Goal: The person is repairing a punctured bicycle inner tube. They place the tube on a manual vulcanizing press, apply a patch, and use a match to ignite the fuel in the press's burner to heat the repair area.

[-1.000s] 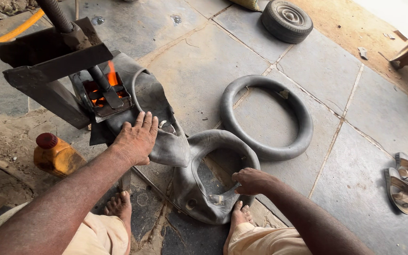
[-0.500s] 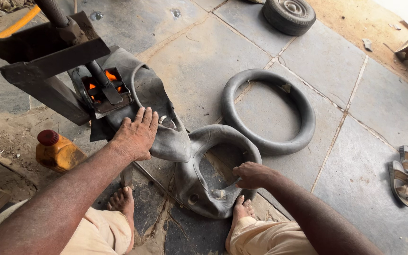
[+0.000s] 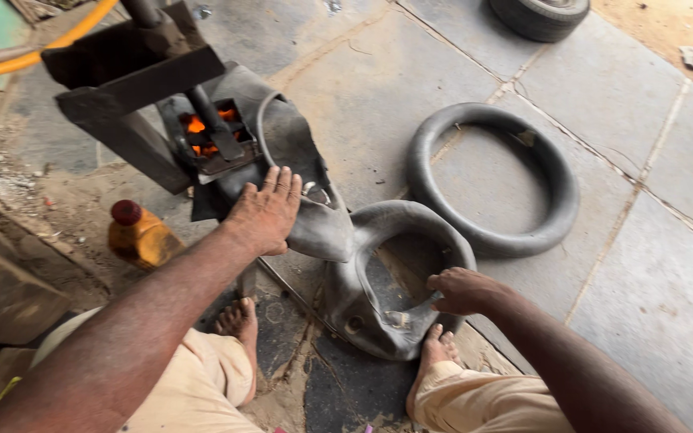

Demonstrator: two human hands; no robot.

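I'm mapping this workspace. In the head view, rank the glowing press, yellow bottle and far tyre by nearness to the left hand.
From the left hand:
1. Glowing press, just ahead of the fingers.
2. Yellow bottle, left of the wrist.
3. Far tyre, at the top right edge.

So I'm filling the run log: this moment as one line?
left hand: flat on inner tube | right hand: gripping tube's loop | press: glowing
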